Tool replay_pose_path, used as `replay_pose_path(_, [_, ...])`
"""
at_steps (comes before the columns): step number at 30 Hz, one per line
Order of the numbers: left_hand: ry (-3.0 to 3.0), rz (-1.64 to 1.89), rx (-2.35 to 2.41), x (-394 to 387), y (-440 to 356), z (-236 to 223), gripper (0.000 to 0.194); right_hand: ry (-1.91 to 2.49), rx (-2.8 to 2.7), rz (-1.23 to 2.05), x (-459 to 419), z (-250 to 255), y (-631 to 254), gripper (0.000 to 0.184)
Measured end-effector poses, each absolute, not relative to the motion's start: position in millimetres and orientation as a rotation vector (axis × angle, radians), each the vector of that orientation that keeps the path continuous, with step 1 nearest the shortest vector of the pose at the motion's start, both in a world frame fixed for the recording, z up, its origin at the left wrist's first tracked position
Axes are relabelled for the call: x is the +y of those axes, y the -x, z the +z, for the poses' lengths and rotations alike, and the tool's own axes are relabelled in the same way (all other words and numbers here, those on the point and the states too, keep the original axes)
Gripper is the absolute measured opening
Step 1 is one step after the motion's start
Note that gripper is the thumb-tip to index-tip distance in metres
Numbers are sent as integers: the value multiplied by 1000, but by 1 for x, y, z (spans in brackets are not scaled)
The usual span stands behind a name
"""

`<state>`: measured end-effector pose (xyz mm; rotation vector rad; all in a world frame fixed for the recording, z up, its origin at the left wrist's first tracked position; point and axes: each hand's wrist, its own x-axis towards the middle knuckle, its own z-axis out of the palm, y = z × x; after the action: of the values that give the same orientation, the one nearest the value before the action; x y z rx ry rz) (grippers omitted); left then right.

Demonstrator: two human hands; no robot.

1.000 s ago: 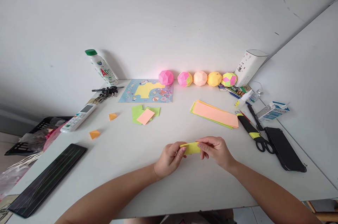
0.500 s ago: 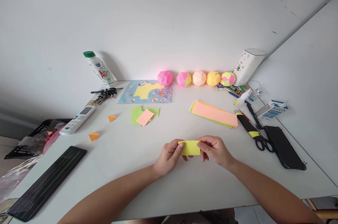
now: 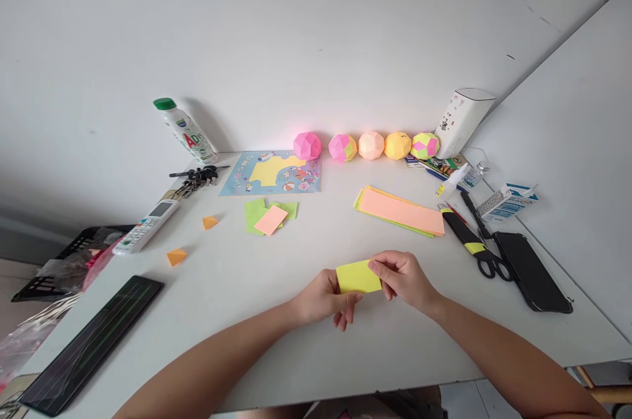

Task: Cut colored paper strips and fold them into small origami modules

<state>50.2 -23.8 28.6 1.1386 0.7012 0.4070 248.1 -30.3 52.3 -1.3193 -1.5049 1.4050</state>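
Note:
A small yellow piece of paper [image 3: 359, 276] is held above the table's front half. My right hand [image 3: 402, 279] pinches its right end between thumb and fingers. At the paper's left end is my left hand [image 3: 326, 297], its thumb along the lower edge and some fingers curled below; the fingers behind the paper are hidden. Beyond the hands lie a stack of long paper strips [image 3: 399, 209], peach on top, and a small pile of green pieces with a peach piece [image 3: 271, 220] over them. Two small folded orange pieces [image 3: 209, 223] rest on the left.
Several faceted paper balls [image 3: 371, 145] line the wall beside a blue patterned sheet [image 3: 237, 175]. To the right are scissors [image 3: 474, 248], a glue bottle [image 3: 451, 183] and a black phone [image 3: 533, 273]. On the left are a remote [image 3: 147, 226], keys [image 3: 197, 176] and a bottle [image 3: 185, 132].
My left thumb has moved off the paper's face to its lower edge, and the left fingers have shifted down. The yellow paper is tilted, its right end slightly higher. My right hand keeps its pinch.

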Motion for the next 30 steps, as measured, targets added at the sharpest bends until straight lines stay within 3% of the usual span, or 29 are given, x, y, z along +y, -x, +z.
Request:
replay_pose_path(10, [-1044,462,672,-20,-47,30,35,1170,-1402,1708,-29,54,-245,26])
replay_pose_path(13, [-1046,525,683,-21,-48,28,29,1154,-1443,1836,-31,51,-242,24])
replay_pose_path(22, [-1096,542,719,-28,-51,29,32,1282,-1532,1749,-38,46,-237,3])
replay_pose_path(30, [-978,570,727,-26,-53,31,36,1300,-1591,1674,-27,53,-249,4])
